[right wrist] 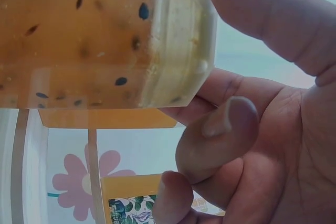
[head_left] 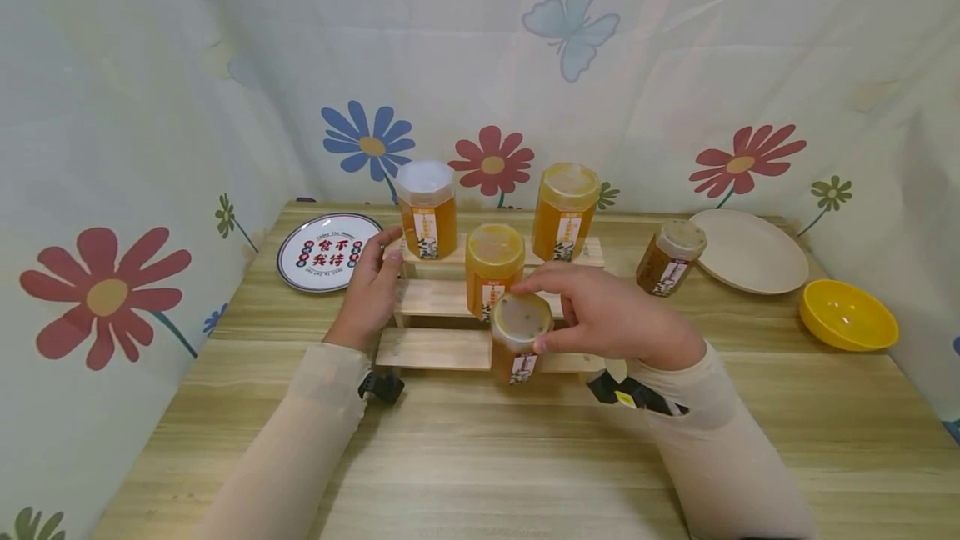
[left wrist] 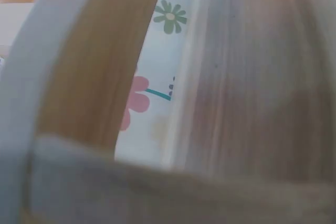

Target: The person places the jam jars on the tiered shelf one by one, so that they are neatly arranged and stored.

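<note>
My right hand (head_left: pixel 600 311) pinches the lid of a honey jar (head_left: pixel 522 340) with dark specks; the right wrist view shows the jar's amber side (right wrist: pixel 79 45) close up. This jar overlaps the lowest step of a three-step wooden stand (head_left: pixel 435 348); whether it touches the step, I cannot tell. My left hand (head_left: pixel 371 290) holds the left end of the top step. Behind the held jar, a yellow-lidded jar (head_left: pixel 493 265) stands on the middle step. A white-lidded jar (head_left: pixel 431 223) and another yellow-lidded jar (head_left: pixel 567 211) stand on the top step.
A darker speckled jar (head_left: pixel 667 261) stands on the table right of the stand, beside a beige plate (head_left: pixel 757 248) and a yellow bowl (head_left: pixel 847 315). Left of the stand lies a white plate with printed characters (head_left: pixel 318 227). A flowered curtain (head_left: pixel 637 107) hangs behind the table.
</note>
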The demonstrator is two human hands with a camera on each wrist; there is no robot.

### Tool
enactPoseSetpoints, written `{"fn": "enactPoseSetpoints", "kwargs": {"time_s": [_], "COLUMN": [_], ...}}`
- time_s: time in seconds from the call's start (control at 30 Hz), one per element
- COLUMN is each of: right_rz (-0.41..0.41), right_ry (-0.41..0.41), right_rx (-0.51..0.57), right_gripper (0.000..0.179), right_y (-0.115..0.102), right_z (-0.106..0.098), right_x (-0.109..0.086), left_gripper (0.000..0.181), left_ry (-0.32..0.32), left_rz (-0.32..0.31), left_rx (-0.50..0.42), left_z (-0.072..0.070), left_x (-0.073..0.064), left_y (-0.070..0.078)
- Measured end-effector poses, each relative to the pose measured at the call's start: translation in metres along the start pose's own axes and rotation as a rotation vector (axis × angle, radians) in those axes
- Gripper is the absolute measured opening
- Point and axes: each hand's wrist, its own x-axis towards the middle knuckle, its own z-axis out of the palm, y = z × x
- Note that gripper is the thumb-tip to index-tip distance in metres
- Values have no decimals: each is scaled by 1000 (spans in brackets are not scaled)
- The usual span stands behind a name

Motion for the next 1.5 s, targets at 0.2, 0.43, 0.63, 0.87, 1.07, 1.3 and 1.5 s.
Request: {"fn": "enactPoseSetpoints", "kwargs": {"time_s": [0.2, 0.43, 0.63, 0.87, 1.07, 1.3, 1.5], "right_rz": [-9, -23, -54, -81, -87, -156, -143], "right_ry": [5, 14, 21, 24, 32, 56, 43], "right_rx": [-11, -27, -37, -21, -8, -75, -96], "right_gripper": [66, 66, 66, 65, 67, 64, 65], "right_y": [0, 1, 0, -4, -7, -10, -16], "right_z": [0, 1, 2, 5, 8, 13, 18], "right_x": [0, 0, 1, 3, 4, 7, 9], "left_gripper": [49, 48, 48, 47, 47, 46, 47], "left_ry": [14, 47, 58, 57, 55, 50, 47], "left_rz": [-28, -16, 8, 37, 40, 32, 36], "left_rx": [-13, -9, -10, -15, -12, -4, 1], "left_z": [3, 6, 7, 8, 8, 8, 7], "left_x": [-2, -5, -5, -4, -4, -5, -5], "left_y": [6, 7, 6, 5, 3, 4, 2]}}
